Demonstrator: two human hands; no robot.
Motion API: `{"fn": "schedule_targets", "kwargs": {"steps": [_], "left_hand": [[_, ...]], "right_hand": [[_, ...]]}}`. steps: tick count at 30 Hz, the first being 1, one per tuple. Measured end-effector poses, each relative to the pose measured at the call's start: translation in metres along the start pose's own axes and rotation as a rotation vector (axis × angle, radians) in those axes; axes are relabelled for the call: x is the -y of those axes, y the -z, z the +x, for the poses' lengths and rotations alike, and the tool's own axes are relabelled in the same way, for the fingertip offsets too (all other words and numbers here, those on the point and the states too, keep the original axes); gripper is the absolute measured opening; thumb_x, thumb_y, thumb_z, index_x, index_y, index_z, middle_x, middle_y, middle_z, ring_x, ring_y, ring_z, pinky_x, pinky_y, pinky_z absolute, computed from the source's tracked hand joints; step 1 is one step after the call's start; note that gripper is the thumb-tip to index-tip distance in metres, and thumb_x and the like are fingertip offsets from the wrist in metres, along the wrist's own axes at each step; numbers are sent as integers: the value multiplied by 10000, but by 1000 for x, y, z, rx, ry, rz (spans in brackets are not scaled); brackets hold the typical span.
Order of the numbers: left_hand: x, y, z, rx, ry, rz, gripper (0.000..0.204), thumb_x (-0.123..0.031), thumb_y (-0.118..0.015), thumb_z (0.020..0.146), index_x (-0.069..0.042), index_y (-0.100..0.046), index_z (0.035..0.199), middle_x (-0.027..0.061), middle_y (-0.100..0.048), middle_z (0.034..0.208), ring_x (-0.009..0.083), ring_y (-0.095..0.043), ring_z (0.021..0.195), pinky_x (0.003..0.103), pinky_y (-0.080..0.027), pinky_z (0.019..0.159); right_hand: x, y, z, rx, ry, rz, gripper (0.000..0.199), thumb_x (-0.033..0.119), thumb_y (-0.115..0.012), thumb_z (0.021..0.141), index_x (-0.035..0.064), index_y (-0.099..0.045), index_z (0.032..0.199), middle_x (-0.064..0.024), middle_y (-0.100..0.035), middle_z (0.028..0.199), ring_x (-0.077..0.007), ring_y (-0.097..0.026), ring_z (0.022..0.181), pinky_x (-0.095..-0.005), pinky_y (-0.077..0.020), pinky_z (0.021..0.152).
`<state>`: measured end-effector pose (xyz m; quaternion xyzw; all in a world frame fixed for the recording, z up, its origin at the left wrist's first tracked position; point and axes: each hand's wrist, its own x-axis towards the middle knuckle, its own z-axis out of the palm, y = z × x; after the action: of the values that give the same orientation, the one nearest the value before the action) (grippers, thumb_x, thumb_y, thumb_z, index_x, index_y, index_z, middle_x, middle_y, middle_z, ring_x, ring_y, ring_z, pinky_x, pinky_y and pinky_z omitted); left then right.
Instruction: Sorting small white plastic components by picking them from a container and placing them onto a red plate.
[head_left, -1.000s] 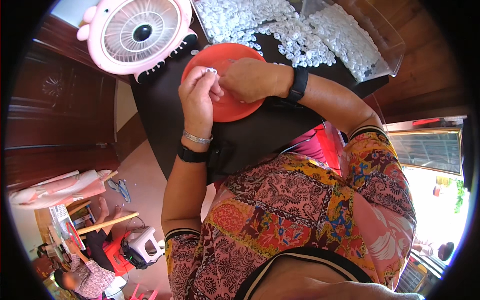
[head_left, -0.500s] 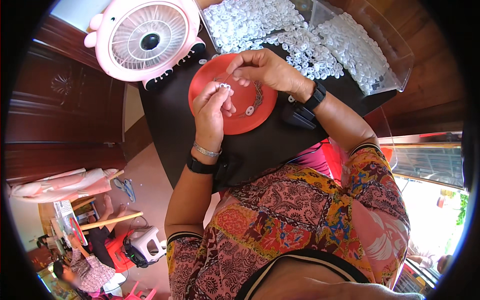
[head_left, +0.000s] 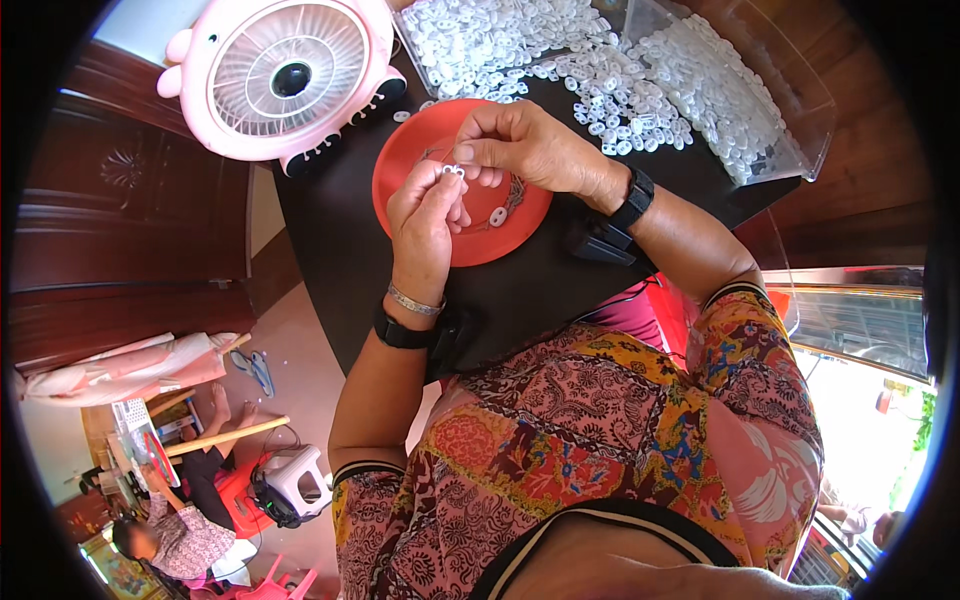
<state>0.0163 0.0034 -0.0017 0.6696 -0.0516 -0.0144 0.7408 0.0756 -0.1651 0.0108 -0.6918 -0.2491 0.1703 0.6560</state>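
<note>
Over a red plate (head_left: 450, 250), my left hand (head_left: 425, 212) pinches a small white two-holed plastic piece (head_left: 453, 170) between thumb and fingers. Just to its upper right, my right hand (head_left: 525, 148) is closed in a pinch on a thin brownish cord (head_left: 440, 153), whose fine end is hard to make out. The right fingertips sit almost against the white piece. On the plate lies a bundle of thin cords (head_left: 516, 196), partly behind my right hand. Another white two-holed piece (head_left: 498, 216) rests beside the bundle.
Heaps of white two-holed pieces (head_left: 610, 95) spread across the dark table (head_left: 330, 235), some in a clear tray (head_left: 815, 135). A pink animal-shaped fan (head_left: 290, 80) stands at upper left. Black devices (head_left: 605, 245) lie near my right wrist. Another person (head_left: 185, 535) sits at lower left.
My right hand has come down slightly, bringing its fingertips closer to the white piece in my left hand. The left hand keeps its pinch. The whole view has shifted a little.
</note>
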Motion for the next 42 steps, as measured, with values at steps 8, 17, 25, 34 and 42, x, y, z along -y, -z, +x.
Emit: {"fn": "schedule_targets", "kwargs": {"steps": [8, 17, 25, 34, 42], "left_hand": [[1, -1, 0, -1, 10, 9, 178, -159, -499, 900, -36, -558, 786, -6, -464, 627, 80, -454, 538, 215, -359, 504], [2, 0, 0, 9, 19, 26, 193, -165, -495, 904, -30, -552, 780, -5, -452, 607, 88, -457, 532, 215, -357, 499], [6, -1, -1, -12, -26, 47, 163, -105, -510, 886, -10, -530, 756, 5, -485, 635, 62, -442, 524, 208, -366, 483], [8, -2, -7, -2, -64, 81, 210, -153, -491, 900, -39, -499, 724, -10, -430, 599, 78, -434, 502, 208, -327, 466], [6, -2, -3, 2, -27, 98, 214, -130, -514, 888, -19, -500, 705, -5, -451, 574, 67, -426, 488, 221, -352, 455]], "right_hand": [[0, -2, -2, -21, 11, 6, 207, 227, -617, 905, 23, -624, 870, 11, -601, 729, -48, -534, 633, -200, -459, 590], [3, -1, -3, 30, 15, -78, 160, 166, -583, 925, 11, -612, 896, 17, -602, 769, -45, -549, 688, -198, -470, 647], [1, -3, -5, 53, 30, -83, 128, 143, -573, 926, 22, -593, 888, 20, -590, 779, -44, -526, 694, -202, -458, 646], [6, -6, -9, 69, 9, -151, 91, 103, -573, 905, 25, -578, 857, 20, -560, 743, -49, -505, 681, -210, -443, 623], [6, -2, -8, 85, 67, -224, 104, 117, -583, 887, 18, -587, 853, 10, -563, 730, -55, -515, 691, -220, -448, 635]]}}
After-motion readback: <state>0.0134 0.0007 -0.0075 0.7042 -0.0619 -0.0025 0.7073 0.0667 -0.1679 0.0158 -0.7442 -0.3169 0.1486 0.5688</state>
